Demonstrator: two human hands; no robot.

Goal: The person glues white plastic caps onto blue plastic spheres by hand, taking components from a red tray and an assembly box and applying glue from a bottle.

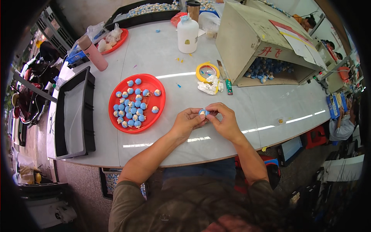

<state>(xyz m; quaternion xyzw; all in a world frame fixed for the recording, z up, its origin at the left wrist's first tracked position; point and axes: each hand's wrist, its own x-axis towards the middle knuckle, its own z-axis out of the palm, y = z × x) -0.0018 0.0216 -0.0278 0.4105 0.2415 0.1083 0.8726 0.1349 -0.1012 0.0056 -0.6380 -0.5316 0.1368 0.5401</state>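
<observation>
Near the table's front edge, my left hand (186, 123) and my right hand (224, 119) meet around one small blue and cream figurine (203, 112). The fingertips of both pinch it from either side, hiding part of it. Left of my hands lies a round red tray (160, 112), which holds several similar blue and cream pieces (138, 103). Beyond my hands are a roll of yellow tape (198, 72), a crumpled white cloth or glove (208, 88) and a small green tube or packet (229, 87).
A black bin (91, 112) stands at the table's left, below a pink bottle (94, 55). A white squeeze bottle (188, 36) stands at the back. On the right, a large box (241, 34) lies open toward me with many blue pieces inside. Other people sit far right.
</observation>
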